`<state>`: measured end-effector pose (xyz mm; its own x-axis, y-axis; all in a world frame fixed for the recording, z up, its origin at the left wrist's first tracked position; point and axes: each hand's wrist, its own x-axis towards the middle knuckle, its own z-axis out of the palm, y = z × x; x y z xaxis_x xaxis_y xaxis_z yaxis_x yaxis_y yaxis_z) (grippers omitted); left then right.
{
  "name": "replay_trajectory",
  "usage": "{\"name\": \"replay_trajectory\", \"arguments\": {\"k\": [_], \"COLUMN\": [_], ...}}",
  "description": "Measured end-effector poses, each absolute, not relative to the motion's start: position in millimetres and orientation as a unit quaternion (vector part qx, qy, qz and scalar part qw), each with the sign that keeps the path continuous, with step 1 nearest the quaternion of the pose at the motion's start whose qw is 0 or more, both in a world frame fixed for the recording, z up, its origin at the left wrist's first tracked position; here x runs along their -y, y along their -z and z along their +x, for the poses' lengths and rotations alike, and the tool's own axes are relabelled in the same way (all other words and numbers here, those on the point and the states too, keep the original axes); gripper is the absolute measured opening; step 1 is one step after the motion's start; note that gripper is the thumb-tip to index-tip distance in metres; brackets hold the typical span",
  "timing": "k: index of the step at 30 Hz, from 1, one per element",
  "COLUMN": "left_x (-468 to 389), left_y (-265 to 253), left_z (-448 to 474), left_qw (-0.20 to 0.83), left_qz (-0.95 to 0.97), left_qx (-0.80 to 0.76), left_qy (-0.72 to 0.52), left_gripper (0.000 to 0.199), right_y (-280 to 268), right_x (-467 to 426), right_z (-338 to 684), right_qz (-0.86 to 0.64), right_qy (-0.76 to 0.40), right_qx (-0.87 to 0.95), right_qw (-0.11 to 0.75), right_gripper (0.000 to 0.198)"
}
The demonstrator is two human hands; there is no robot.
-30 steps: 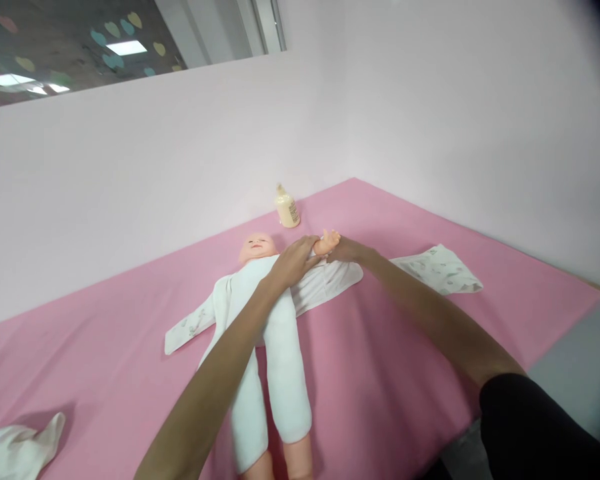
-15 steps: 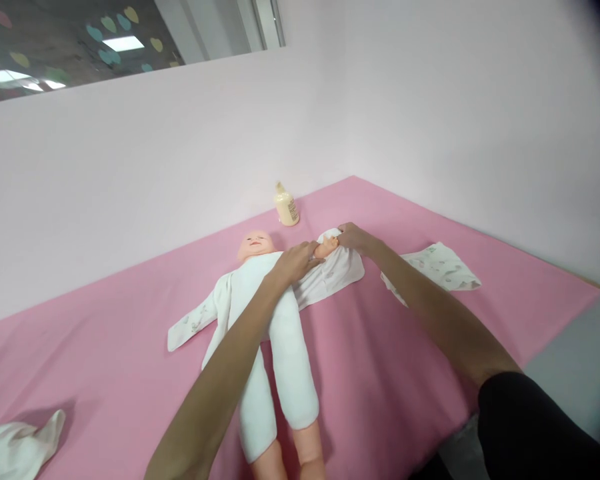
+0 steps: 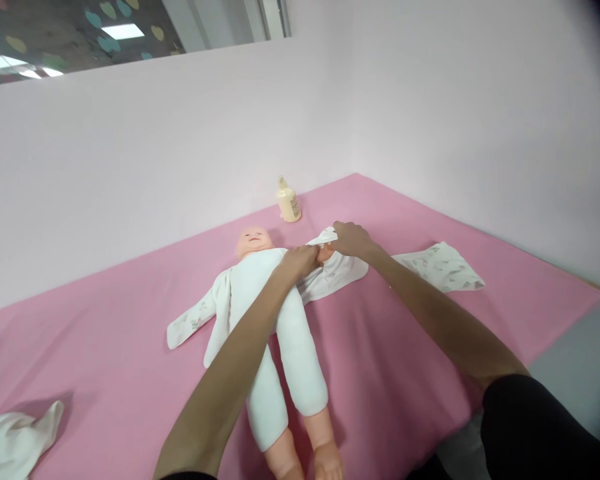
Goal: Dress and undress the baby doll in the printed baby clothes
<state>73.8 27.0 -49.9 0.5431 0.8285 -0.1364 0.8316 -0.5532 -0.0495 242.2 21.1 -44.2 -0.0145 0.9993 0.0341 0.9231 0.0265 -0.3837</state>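
A baby doll (image 3: pixel 254 287) with a white cloth body lies on its back, head toward the wall. A white printed baby shirt (image 3: pixel 193 323) covers its arm at the left of the view and spreads out under its other side. My left hand (image 3: pixel 301 263) is closed around the doll's bare forearm near its small hand (image 3: pixel 325 252). My right hand (image 3: pixel 351 239) pinches the shirt's cloth just beyond the doll's hand, pulling it taut. My left fingertips are partly hidden.
A pink cover (image 3: pixel 105 320) spreads over the surface, against white walls. A cream pump bottle (image 3: pixel 289 204) stands near the back wall. White printed baby pants (image 3: pixel 440 267) lie at the right, partly behind my right forearm. A crumpled white cloth (image 3: pixel 15 440) lies at the lower left.
My right hand has drawn the shirt's cloth up beside the doll's hand. My left hand has closed in on the doll's forearm, and the doll's legs have shifted slightly right.
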Motion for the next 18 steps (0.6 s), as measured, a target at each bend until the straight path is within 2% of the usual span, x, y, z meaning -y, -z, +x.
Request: {"name": "replay_trajectory", "arguments": {"k": [4,18], "left_x": [-29,-35], "left_y": [58,71], "left_z": [75,79], "left_qw": [0.005,-0.012], "left_qz": [0.877,0.885], "left_qx": [-0.476,-0.465], "left_qy": [0.063,0.008], "left_gripper": [0.028,0.032], "right_y": [46,47], "right_x": [-19,-15], "right_z": [237,229], "right_qz": [-0.687,-0.679], "right_qy": [-0.098,-0.084], "right_qx": [0.709,0.719], "right_qw": [0.123,0.121], "right_gripper": [0.024,0.023]}}
